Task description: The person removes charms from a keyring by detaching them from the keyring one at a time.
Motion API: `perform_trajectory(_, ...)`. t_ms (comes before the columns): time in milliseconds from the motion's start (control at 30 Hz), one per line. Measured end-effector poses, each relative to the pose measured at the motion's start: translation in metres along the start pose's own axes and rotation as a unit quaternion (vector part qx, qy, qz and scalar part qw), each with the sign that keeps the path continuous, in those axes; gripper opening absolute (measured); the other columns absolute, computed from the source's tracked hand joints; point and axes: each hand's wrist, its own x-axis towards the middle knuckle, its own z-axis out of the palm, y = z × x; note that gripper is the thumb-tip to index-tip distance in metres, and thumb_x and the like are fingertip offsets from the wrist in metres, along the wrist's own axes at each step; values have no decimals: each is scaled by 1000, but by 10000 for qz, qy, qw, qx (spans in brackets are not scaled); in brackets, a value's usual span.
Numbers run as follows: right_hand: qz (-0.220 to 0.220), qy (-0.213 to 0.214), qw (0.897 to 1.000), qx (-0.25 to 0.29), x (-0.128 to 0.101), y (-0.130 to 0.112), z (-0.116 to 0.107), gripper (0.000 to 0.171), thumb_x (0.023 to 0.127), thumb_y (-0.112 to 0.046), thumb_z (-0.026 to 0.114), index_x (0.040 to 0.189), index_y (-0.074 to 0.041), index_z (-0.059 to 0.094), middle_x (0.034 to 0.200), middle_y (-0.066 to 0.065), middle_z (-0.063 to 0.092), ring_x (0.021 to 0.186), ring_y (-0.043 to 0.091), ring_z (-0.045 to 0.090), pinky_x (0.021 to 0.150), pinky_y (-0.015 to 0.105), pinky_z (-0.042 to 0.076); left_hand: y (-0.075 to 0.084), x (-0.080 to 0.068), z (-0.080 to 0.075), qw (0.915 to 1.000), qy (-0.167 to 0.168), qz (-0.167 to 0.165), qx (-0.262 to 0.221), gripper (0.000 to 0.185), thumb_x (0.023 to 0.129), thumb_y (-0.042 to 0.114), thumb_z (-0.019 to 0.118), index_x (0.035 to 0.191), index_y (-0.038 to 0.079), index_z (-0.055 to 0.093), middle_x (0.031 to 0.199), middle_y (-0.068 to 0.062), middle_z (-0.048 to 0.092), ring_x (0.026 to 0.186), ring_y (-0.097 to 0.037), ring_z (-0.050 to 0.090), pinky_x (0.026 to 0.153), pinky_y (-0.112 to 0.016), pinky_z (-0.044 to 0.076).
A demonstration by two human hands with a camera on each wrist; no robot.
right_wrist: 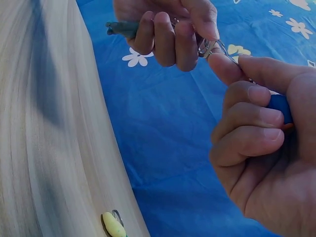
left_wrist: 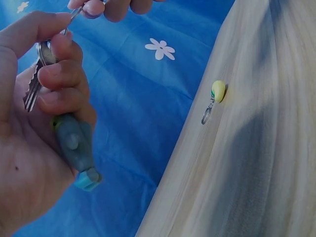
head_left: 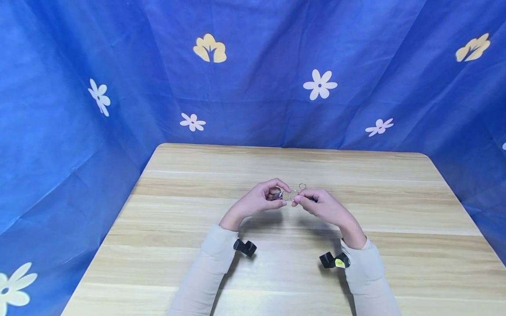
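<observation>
Both hands (head_left: 258,202) (head_left: 322,205) pinch one key ring (head_left: 293,193) above table (head_left: 395,210).

Bright even head view with wide-angle curving; dim, bluish, soft-focus wrist views

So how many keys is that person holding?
1 that shows: a silver key held in the left hand, beside a blue-green charm. The right hand pinches the key ring and grips something blue; more keys may be hidden.
</observation>
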Motion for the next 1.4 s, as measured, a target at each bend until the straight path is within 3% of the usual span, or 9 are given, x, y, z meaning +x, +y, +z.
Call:
perform_trajectory(333, 16, -82, 9999, 79, -1, 1, 1, 20, 99, -16, 52, 96, -7, 70, 58, -3, 37, 49, 5, 32, 48, 23, 33, 2, 0, 2, 9994, -179, -167, -225, 27, 88, 3, 62, 111, -5, 52, 75, 7, 57, 63, -7, 42, 60, -19, 36)
perform_trajectory(733, -202, -66, 9993, -291, 0, -1, 3, 18, 98, -13, 54, 97, -9, 71, 65, -3, 42, 61, 7, 38, 58, 23, 37, 3, -1, 4, 9990, -233, -349, -128, 16, 89, 6, 60, 103, 3, 51, 85, 1, 61, 73, -10, 52, 68, -21, 42)
perform_trajectory(900, -212, -73, 9988, -438, -1, 0, 4, 19, 98, -14, 54, 100, -11, 72, 74, -1, 52, 66, 8, 42, 61, 23, 39, 2, -1, 5, 9986, -295, -380, -227, 15, 91, 6, 58, 103, 1, 51, 86, 3, 61, 77, -10, 55, 71, -26, 45)
perform_trajectory(1100, -182, -27, 9986, -496, -1, -2, 5, 19, 98, -15, 55, 103, -11, 72, 96, 6, 69, 77, 12, 50, 68, 23, 44, 1, -1, 4, 9977, -386, -475, -279, 18, 94, 13, 52, 106, 0, 50, 76, 3, 50, 64, -11, 42, 55, -22, 36)
perform_trajectory(1200, -126, 33, 9985, -532, -2, -5, 6, 19, 97, -16, 55, 103, -11, 72, 96, 5, 68, 78, 13, 51, 69, 24, 44, 0, -1, 5, 9973, -403, -548, -262, 21, 95, 18, 49, 105, 1, 50, 71, 3, 44, 59, -10, 37, 49, -20, 31)
perform_trajectory(1400, -5, 124, 9983, -578, -1, -7, 8, 19, 98, -19, 56, 103, -11, 73, 96, 12, 67, 80, 15, 52, 71, 25, 46, 2, -1, 5, 9976, -278, -631, -87, 18, 97, 21, 44, 102, 5, 52, 73, 3, 44, 62, -11, 39, 49, -20, 32)
